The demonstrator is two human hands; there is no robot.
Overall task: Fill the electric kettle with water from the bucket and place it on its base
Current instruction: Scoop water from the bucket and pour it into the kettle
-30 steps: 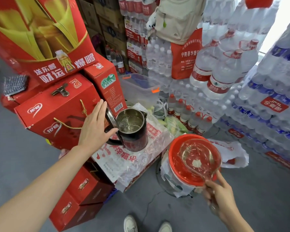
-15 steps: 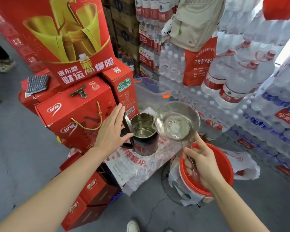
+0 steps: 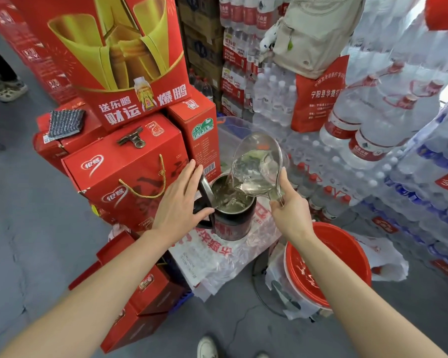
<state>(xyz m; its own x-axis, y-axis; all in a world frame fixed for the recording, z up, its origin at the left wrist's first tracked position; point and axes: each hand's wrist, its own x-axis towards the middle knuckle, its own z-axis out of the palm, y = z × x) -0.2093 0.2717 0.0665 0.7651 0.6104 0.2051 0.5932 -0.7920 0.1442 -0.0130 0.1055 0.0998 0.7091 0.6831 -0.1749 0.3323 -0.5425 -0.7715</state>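
A dark electric kettle (image 3: 234,220) with a steel inside stands on a plastic-wrapped pack, its lid (image 3: 204,188) swung up. My left hand (image 3: 179,202) rests flat against the raised lid and the handle, fingers spread. My right hand (image 3: 289,210) grips the handle of a clear scoop (image 3: 256,166), tilted over the kettle's mouth, and water runs from it into the kettle. The red bucket (image 3: 347,249) with water sits on the floor at the lower right, under my right forearm. No kettle base shows.
Red gift boxes (image 3: 124,171) are stacked left of the kettle, with a metal clip (image 3: 132,140) on top. Shrink-wrapped water bottles (image 3: 373,125) fill the right and back. A white plastic bag (image 3: 388,259) lies by the bucket. My shoes (image 3: 207,347) show at the bottom; a power cord runs along the floor.
My right hand lifted the filled scoop from the bucket, carried it left over the kettle and tipped it, so water now pours in. My left hand stayed on the lid.
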